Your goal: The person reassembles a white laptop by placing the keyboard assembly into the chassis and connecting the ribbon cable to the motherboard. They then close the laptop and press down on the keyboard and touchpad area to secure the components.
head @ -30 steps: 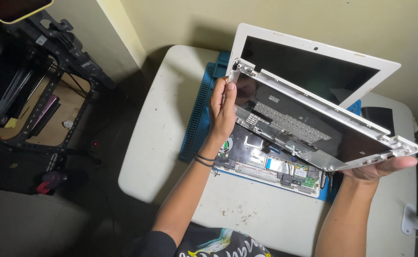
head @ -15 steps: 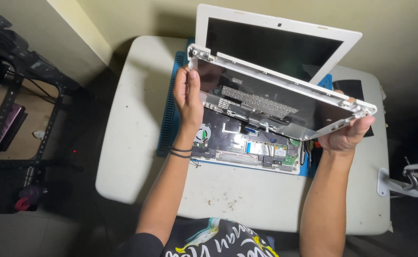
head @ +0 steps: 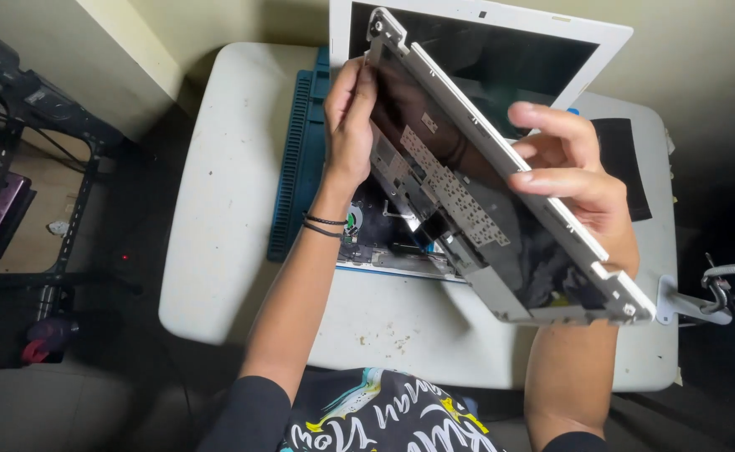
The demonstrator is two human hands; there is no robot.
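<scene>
A white laptop lies opened up on a blue mat (head: 296,159), its screen (head: 501,59) standing at the back. Its keyboard cover (head: 468,192) is lifted clear and tilted steeply, dark underside toward me. My left hand (head: 349,125) grips the cover's upper left edge near the hinge corner. My right hand (head: 581,188) holds the cover's right edge, fingers curled over the white rim. Below the cover the laptop's base (head: 376,238) shows a circuit board and a fan, partly hidden by the cover.
The mat sits on a white table (head: 225,209) with specks of dirt near the front edge. A black pad (head: 623,163) lies at the right. A clamp arm (head: 702,297) juts in at the right edge. A dark metal rack (head: 24,176) stands on the left.
The keyboard cover has been raised further and tipped much steeper, its right end swung toward me. My right hand shifted from under its corner to gripping its edge.
</scene>
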